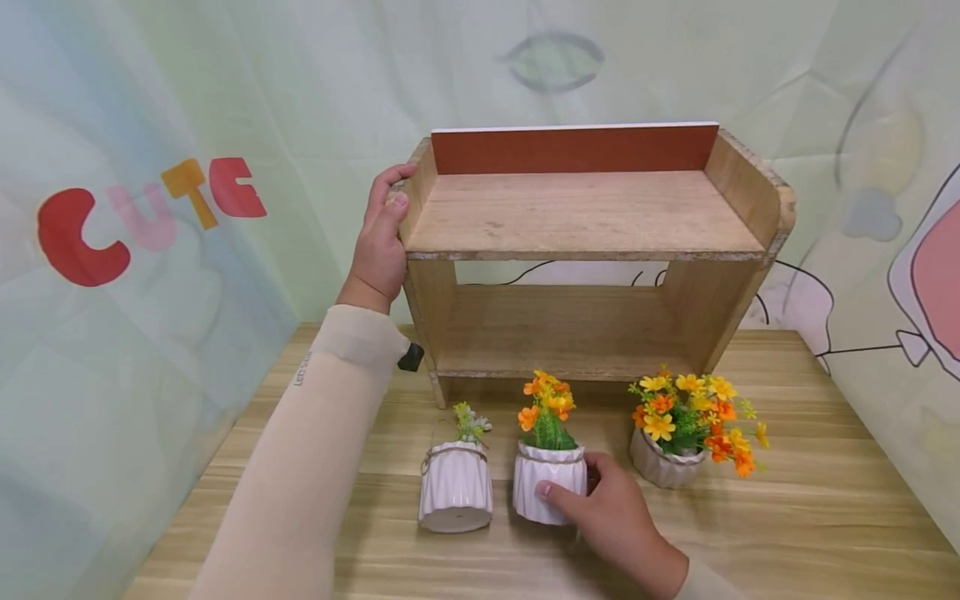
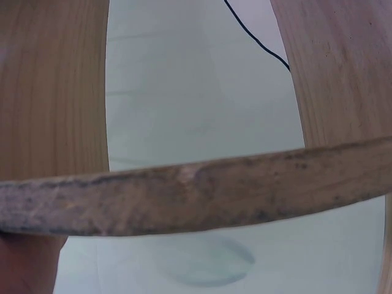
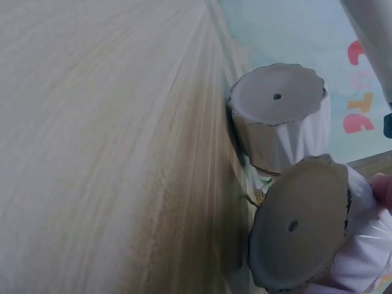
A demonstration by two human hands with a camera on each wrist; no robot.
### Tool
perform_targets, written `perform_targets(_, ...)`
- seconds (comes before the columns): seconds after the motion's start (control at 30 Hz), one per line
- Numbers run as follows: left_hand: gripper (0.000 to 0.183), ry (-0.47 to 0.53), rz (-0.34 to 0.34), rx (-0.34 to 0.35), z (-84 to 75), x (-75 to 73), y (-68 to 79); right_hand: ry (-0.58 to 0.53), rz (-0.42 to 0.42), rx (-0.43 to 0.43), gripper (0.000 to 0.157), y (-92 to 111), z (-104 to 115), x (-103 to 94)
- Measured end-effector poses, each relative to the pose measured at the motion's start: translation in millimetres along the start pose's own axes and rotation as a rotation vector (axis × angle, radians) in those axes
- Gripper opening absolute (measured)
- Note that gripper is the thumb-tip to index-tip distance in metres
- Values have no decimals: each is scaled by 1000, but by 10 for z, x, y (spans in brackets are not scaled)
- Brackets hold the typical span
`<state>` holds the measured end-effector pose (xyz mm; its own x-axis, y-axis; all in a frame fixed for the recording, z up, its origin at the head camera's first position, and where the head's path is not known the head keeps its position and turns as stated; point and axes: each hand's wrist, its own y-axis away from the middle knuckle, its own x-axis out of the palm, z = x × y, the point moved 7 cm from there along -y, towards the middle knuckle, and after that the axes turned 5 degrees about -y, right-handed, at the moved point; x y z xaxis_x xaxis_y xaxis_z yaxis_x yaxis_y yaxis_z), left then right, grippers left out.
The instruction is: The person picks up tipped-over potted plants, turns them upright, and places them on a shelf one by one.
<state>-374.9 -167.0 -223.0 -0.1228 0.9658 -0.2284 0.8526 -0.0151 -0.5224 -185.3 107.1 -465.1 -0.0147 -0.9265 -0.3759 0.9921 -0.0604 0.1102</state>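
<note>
On the table [image 1: 795,508], the shelf [image 1: 588,212] is gripped by the left hand [image 1: 380,250]; before its front edge, the middle flowerpot [image 1: 543,468] is pinched by the right hand [image 1: 618,517], apparently for adjustment; steadiness is needed.

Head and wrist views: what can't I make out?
Head: some fingertips of the right hand, behind the middle white fluted ceramic pot.
Head: lettering on the beige sleeve, too small to read fully.
Left wrist: most of the left hand, cut off at the lower-left corner.
Right wrist: part of that pot, cut off at right.
</note>
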Motion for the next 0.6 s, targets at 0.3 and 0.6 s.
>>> perform_targets(0.3, 49, 5, 1, 0, 19, 3, -12, 5, -70, -96, 76, -8, 43, 0)
perform_targets(0.6, 49, 10, -2, -3, 12, -1, -6, 10, -104, -124, 81, -69, 37, -7)
